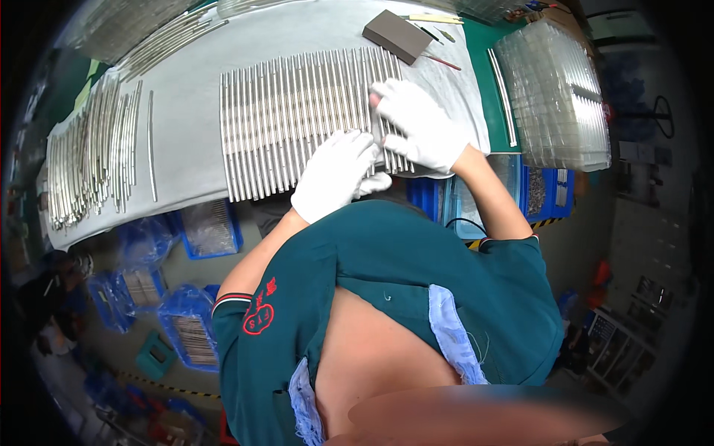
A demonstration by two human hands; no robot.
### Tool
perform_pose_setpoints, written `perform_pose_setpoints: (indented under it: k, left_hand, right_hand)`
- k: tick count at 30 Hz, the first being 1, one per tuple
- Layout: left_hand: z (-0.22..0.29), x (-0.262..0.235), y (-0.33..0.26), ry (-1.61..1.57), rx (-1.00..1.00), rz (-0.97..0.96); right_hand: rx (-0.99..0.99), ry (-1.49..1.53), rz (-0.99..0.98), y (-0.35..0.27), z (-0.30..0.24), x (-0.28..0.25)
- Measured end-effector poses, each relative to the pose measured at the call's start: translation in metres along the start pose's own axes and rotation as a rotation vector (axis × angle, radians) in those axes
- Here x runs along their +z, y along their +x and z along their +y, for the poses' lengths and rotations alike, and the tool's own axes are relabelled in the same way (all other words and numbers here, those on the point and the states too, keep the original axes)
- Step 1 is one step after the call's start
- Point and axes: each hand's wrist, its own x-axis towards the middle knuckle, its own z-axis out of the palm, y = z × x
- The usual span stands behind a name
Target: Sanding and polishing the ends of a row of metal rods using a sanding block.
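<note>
A long row of slim silvery metal rods lies side by side on the white cloth. Over the near ends of the rods, toward the row's right side, rests my left hand in a white glove. Its fingers are stretched out and the thumb stands apart. My right hand, gloved too, reaches over the rods at the row's right end. Index finger and thumb are spread, and a fingertip shows bare at the glove's end. Neither hand visibly grips a rod; the undersides of both are hidden.
At the left lies a looser pile of rods, with one single rod beside it. A dark grey block and small tools sit at the back right. Clear plastic trays are stacked at right. Blue bins stand below the table.
</note>
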Motion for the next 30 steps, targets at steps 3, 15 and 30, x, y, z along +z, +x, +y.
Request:
perform_pose_setpoints:
  k: [3,15,30]
  left_hand:
    - [-0.005,-0.008,-0.008,-0.114,0.007,0.123]
    - [-0.083,-0.066,-0.062,0.584,-0.773,0.276]
    - [-0.087,-0.055,-0.062,0.480,-0.779,0.364]
  right_hand:
    - [-0.125,0.016,0.007,0.006,-0.011,0.007]
    - [-0.335,0.102,-0.037,0.041,-0.013,0.021]
    - [0.436,-0.540,0.226,0.060,0.093,0.005]
